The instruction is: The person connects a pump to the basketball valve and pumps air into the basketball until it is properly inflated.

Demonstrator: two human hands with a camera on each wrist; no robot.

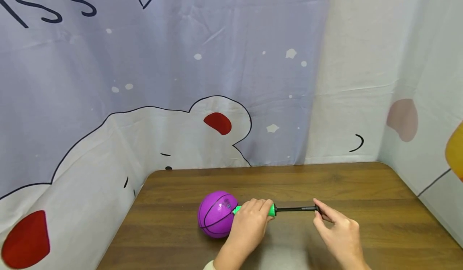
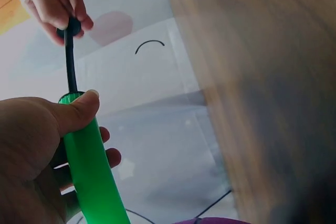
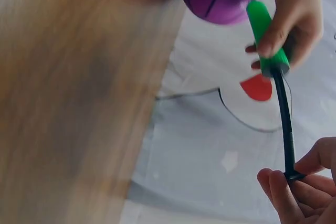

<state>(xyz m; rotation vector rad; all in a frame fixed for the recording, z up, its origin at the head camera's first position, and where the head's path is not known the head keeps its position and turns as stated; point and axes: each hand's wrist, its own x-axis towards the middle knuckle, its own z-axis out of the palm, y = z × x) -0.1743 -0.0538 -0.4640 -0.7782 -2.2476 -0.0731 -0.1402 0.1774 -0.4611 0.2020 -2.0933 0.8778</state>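
Observation:
A green hand pump [image 2: 93, 166] lies level, its tip against a purple basketball [image 1: 216, 217]. My left hand [image 1: 249, 223] wraps round the pump's green barrel, with the thumb along its side in the left wrist view. From the barrel's right end a black rod [image 1: 294, 209] is drawn far out. At the rod's end, my right hand [image 1: 338, 232] pinches the black handle [image 3: 294, 176] between thumb and fingers. The right wrist view shows the pump's tip meeting the ball; whether a needle is inside is hidden.
Beneath the hands is a brown wooden table [image 1: 162, 205]. A printed curtain [image 1: 181, 61] with white bear shapes hangs behind the table and along both sides.

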